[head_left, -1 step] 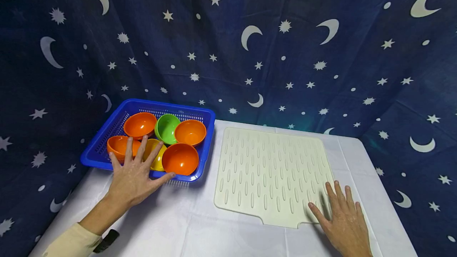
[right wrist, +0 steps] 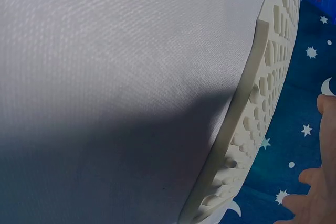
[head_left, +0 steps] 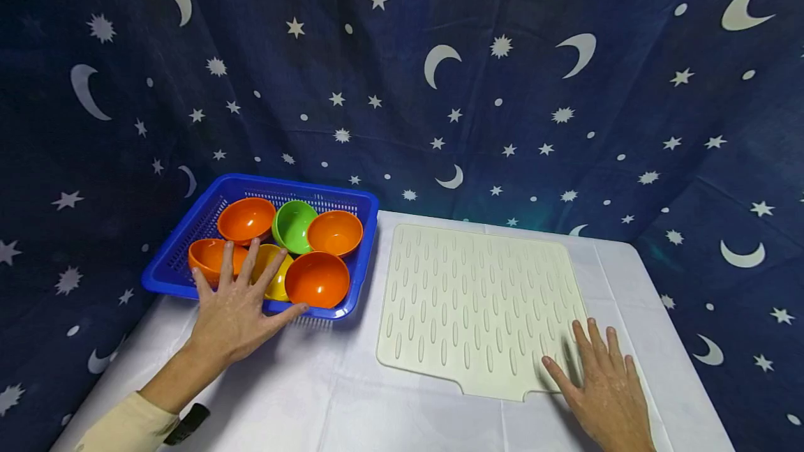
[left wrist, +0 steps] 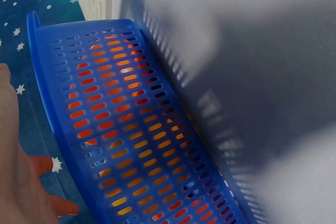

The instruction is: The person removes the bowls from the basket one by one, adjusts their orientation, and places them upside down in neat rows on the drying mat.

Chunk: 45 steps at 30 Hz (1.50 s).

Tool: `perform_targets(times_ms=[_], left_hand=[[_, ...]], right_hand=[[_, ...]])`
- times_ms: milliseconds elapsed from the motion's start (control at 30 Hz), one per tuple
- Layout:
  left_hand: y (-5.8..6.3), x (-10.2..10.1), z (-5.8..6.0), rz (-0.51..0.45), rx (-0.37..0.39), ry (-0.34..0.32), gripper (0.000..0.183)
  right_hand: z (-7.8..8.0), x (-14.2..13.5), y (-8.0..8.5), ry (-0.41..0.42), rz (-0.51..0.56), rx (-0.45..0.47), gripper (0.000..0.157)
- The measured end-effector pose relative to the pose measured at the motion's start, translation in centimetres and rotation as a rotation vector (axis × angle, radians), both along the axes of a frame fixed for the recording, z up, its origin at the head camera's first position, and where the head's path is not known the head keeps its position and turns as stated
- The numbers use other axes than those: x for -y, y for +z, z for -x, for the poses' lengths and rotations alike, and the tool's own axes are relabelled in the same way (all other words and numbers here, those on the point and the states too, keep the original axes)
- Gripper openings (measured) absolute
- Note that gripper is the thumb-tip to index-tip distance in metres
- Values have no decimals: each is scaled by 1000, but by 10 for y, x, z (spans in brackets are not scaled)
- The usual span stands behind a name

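My left hand (head_left: 232, 319), fingers straight and spread, hovers over the front edge of a blue perforated plastic basket (head_left: 157, 277). Inside sit several orange bowls (head_left: 318, 280), a green bowl (head_left: 295, 227) and a yellow bowl (head_left: 280, 286). Its fingertips overlap the front-left orange bowl (head_left: 204, 255) and the yellow one in the head view. In the left wrist view the hand shows beside the basket wall (left wrist: 105, 103), holding nothing. At the right, my right hand (head_left: 606, 389) extends its fingers over the near right corner of a cream ribbed drying mat (head_left: 477, 298), also holding nothing.
A white cloth (head_left: 352, 396) covers the table. The mat lies flat to the right of the basket, its short spout-like tab (head_left: 493, 389) toward me. Behind and at both sides hangs a dark blue curtain (head_left: 389, 40) with moons and stars.
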<state>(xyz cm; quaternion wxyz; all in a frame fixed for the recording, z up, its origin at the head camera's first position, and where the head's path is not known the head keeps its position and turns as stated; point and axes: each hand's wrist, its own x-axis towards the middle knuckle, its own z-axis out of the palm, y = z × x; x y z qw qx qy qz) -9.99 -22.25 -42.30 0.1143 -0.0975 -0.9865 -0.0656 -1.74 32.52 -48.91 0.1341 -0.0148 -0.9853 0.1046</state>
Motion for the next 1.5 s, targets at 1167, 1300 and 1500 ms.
perform_targets(times_ms=[1167, 1300, 1500], left_hand=[[20, -21, 52, -328, 307, -284, 84], [22, -18, 55, -319, 422, -354, 77], [28, -19, 53, -195, 475, -325, 87]], right_hand=[[4, -52, -19, 104, 2, 169, 86], [3, -60, -25, 88, 19, 244, 81], [9, -69, -27, 128, 50, 269, 62]])
